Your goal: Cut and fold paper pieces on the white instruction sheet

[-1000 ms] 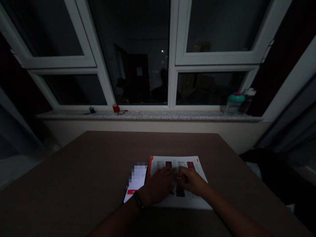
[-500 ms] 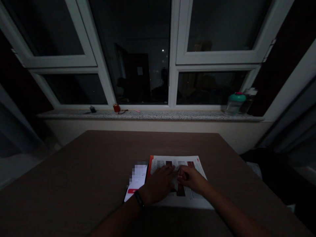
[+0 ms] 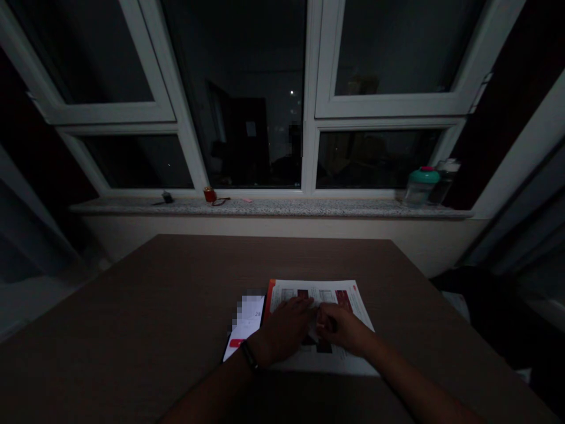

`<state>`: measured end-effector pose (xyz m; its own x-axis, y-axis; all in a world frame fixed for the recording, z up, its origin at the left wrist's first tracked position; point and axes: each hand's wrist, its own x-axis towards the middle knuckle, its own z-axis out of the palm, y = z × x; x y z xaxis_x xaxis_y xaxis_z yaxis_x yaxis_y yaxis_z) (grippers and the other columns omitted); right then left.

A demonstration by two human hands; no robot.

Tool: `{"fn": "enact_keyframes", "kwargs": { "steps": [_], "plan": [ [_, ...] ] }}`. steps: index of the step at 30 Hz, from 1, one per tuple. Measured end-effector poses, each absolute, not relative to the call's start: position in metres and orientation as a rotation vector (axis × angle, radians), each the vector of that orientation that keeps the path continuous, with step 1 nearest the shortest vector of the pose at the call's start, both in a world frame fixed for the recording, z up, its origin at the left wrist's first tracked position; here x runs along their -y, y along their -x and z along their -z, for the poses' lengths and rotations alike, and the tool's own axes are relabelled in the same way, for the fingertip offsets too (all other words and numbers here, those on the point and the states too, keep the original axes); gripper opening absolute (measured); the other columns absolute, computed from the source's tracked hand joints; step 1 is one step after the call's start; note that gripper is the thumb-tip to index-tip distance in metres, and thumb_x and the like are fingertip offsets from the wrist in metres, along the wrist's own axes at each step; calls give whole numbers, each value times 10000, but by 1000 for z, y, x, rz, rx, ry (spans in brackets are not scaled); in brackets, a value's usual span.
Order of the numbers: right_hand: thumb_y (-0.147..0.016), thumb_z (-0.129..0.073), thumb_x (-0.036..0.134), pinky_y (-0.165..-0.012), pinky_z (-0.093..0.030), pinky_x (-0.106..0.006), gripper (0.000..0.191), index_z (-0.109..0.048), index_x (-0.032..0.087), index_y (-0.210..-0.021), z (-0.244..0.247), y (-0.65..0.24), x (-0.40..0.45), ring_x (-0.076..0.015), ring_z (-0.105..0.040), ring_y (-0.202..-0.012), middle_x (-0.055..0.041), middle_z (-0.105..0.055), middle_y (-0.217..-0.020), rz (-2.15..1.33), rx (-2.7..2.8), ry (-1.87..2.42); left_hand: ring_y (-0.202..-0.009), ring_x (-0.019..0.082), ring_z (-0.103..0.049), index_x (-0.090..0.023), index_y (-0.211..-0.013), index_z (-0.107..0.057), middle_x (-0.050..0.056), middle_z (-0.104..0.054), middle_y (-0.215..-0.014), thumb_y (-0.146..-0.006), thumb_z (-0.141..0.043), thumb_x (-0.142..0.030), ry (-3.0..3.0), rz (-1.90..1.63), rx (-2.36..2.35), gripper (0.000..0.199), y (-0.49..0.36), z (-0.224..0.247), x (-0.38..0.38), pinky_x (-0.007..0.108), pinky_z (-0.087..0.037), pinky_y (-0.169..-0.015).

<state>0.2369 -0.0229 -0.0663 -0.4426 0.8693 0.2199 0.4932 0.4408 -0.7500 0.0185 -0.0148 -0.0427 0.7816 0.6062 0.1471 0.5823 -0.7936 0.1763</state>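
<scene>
A printed sheet or booklet [image 3: 348, 359] with an orange left edge and dark red pictures lies on the table. My left hand [image 3: 286, 327] rests flat on its left part, fingers stretched toward the middle; a dark band is round the wrist. Over the middle of the page, just right of the left fingertips, my right hand [image 3: 338, 327] is closed in a pinch. Whatever it holds is too dark and small to make out. A lit phone [image 3: 247, 321] lies left of the page, beside my left hand, its screen white with a red button.
The brown table [image 3: 198, 277] reaches to the wall beneath a window. On the granite sill [image 3: 282, 206] stand a green-lidded bottle [image 3: 421, 187], a clear bottle [image 3: 445, 179], a small red object [image 3: 209, 194] and a small dark one [image 3: 166, 197]. Dark fabric [image 3: 477, 294] is at the right.
My right hand has shifted slightly down over the page, still pinched. The left hand stays in place. The number on the phone screen has changed from 27 to 28.
</scene>
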Motion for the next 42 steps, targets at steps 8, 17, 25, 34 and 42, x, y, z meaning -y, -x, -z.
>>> {"fn": "enact_keyframes", "kwargs": {
  "steps": [8,17,25,34,42],
  "plan": [
    [-815,-579,118,-596,-365,-239,158,-474,223,-762,71,-239,15,-145,-513,-647,38,-532,-710,-654,1998,1192,-1415,316,-349,-190,-1461,-380,110,-368,-1555,-945,-490,-122,-2870,-250,-1110,532,-21,43,18,488,-338,-1141],
    [-760,-623,68,-699,-414,-249,196,-497,216,-737,63,-239,23,-156,-573,-794,12,-600,-850,-787,2170,972,-1376,281,-389,-205,-1438,-407,91,-430,-1508,-955,-467,-126,-2826,-255,-1056,493,-18,39,16,463,-337,-1136],
    [-791,-577,84,-648,-369,-257,179,-462,220,-770,69,-238,13,-156,-505,-720,23,-532,-770,-630,2048,1196,-1324,304,-432,-254,-1377,-453,82,-460,-1474,-901,-650,-259,-2835,-265,-1001,515,-16,34,14,486,-379,-1087],
    [-777,-614,86,-615,-375,-233,181,-494,221,-779,71,-242,14,-138,-516,-695,33,-530,-784,-760,2136,1068,-1317,309,-440,-261,-1370,-457,81,-474,-1455,-908,-657,-287,-2832,-277,-1019,504,-17,37,14,492,-385,-1076],
    [-829,-598,105,-796,-432,-313,141,-525,221,-859,59,-250,18,-199,-566,-900,-25,-592,-929,-502,2239,1038,-1320,309,-443,-234,-1337,-495,87,-480,-1458,-901,-683,-294,-2814,-281,-1047,478,-21,30,18,500,-394,-1079]
  ]
}}
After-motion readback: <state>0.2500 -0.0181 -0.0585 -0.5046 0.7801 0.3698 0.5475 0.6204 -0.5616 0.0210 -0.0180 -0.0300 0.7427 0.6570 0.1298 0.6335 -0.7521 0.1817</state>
